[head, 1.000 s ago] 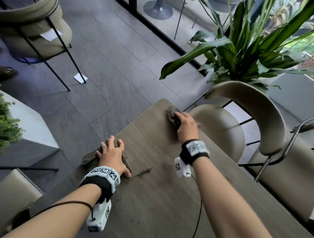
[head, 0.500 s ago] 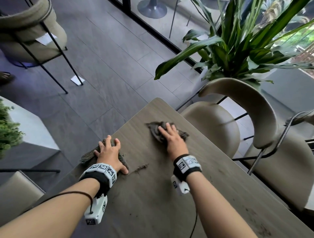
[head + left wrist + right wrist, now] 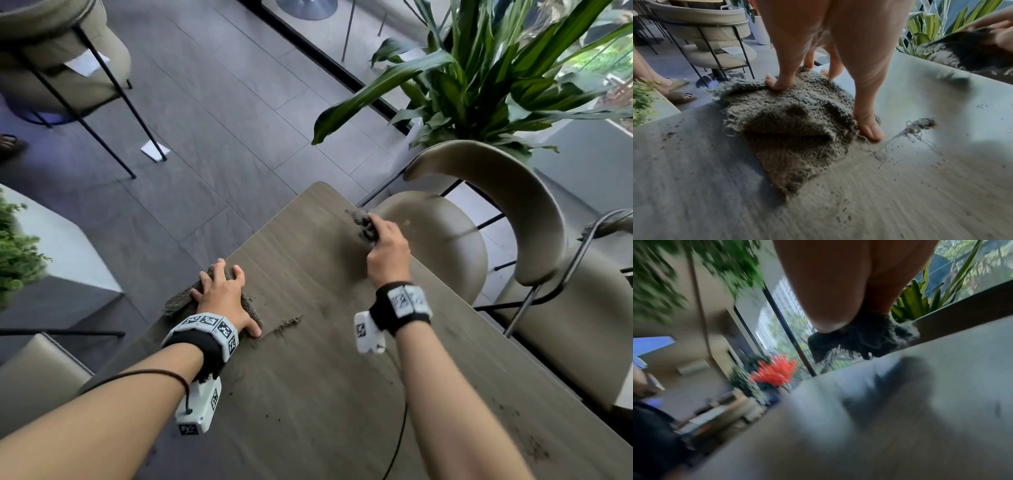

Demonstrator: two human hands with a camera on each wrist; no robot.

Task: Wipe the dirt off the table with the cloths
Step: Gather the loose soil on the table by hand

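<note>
Hand point(image 3: 224, 296) flat on nubbly grey cloth point(image 3: 793, 129), gritty woodgrain table point(image 3: 308, 394)

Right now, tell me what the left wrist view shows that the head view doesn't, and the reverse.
Only the left wrist view shows a tangle of threads trailing from the brown cloth and a sandalled foot on the floor. Only the head view shows both forearms, the floor paper and the dirt near the table's right edge. Both show the left hand pressing that cloth on the table while the right hand grips a darker cloth.
</note>
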